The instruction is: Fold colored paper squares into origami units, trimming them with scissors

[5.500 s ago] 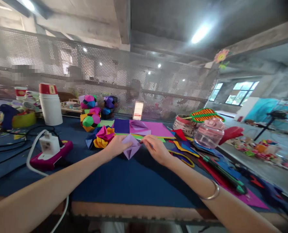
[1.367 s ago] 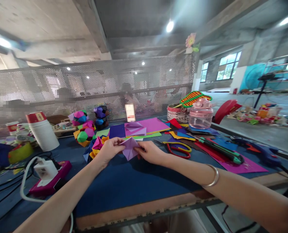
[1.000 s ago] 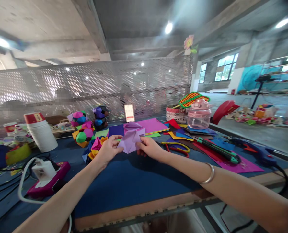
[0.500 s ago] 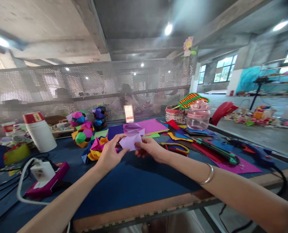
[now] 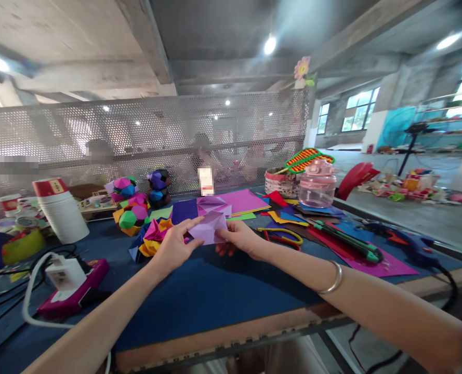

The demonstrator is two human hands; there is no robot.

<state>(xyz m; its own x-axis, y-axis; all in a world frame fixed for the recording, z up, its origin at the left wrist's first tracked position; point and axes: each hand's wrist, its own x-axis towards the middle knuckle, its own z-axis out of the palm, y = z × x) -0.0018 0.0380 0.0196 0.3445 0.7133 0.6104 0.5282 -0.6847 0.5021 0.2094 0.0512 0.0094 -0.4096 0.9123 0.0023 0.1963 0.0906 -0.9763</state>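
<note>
A folded sheet of lilac paper (image 5: 209, 228) is held above the blue tabletop (image 5: 199, 296). My left hand (image 5: 176, 241) pinches its left side between thumb and fingers. At its right edge my right hand (image 5: 240, 238) grips it, thumb on top and the other fingers partly hidden underneath. Just behind lies another folded purple paper piece (image 5: 213, 205). To the left of my left hand sit folded pink and yellow paper pieces (image 5: 155, 236).
Coloured paper balls (image 5: 133, 218), a stack of paper cups (image 5: 61, 213) and a power strip (image 5: 75, 291) stand left. Scissors (image 5: 285, 236), a utility knife (image 5: 347, 241), a glue gun (image 5: 406, 244) and a pink bottle (image 5: 317, 187) are right. A perforated screen (image 5: 137, 130) rises behind.
The lilac paper has opened out and tilted between my hands, showing more of its creased inside. Both hands keep hold of it in nearly the same place.
</note>
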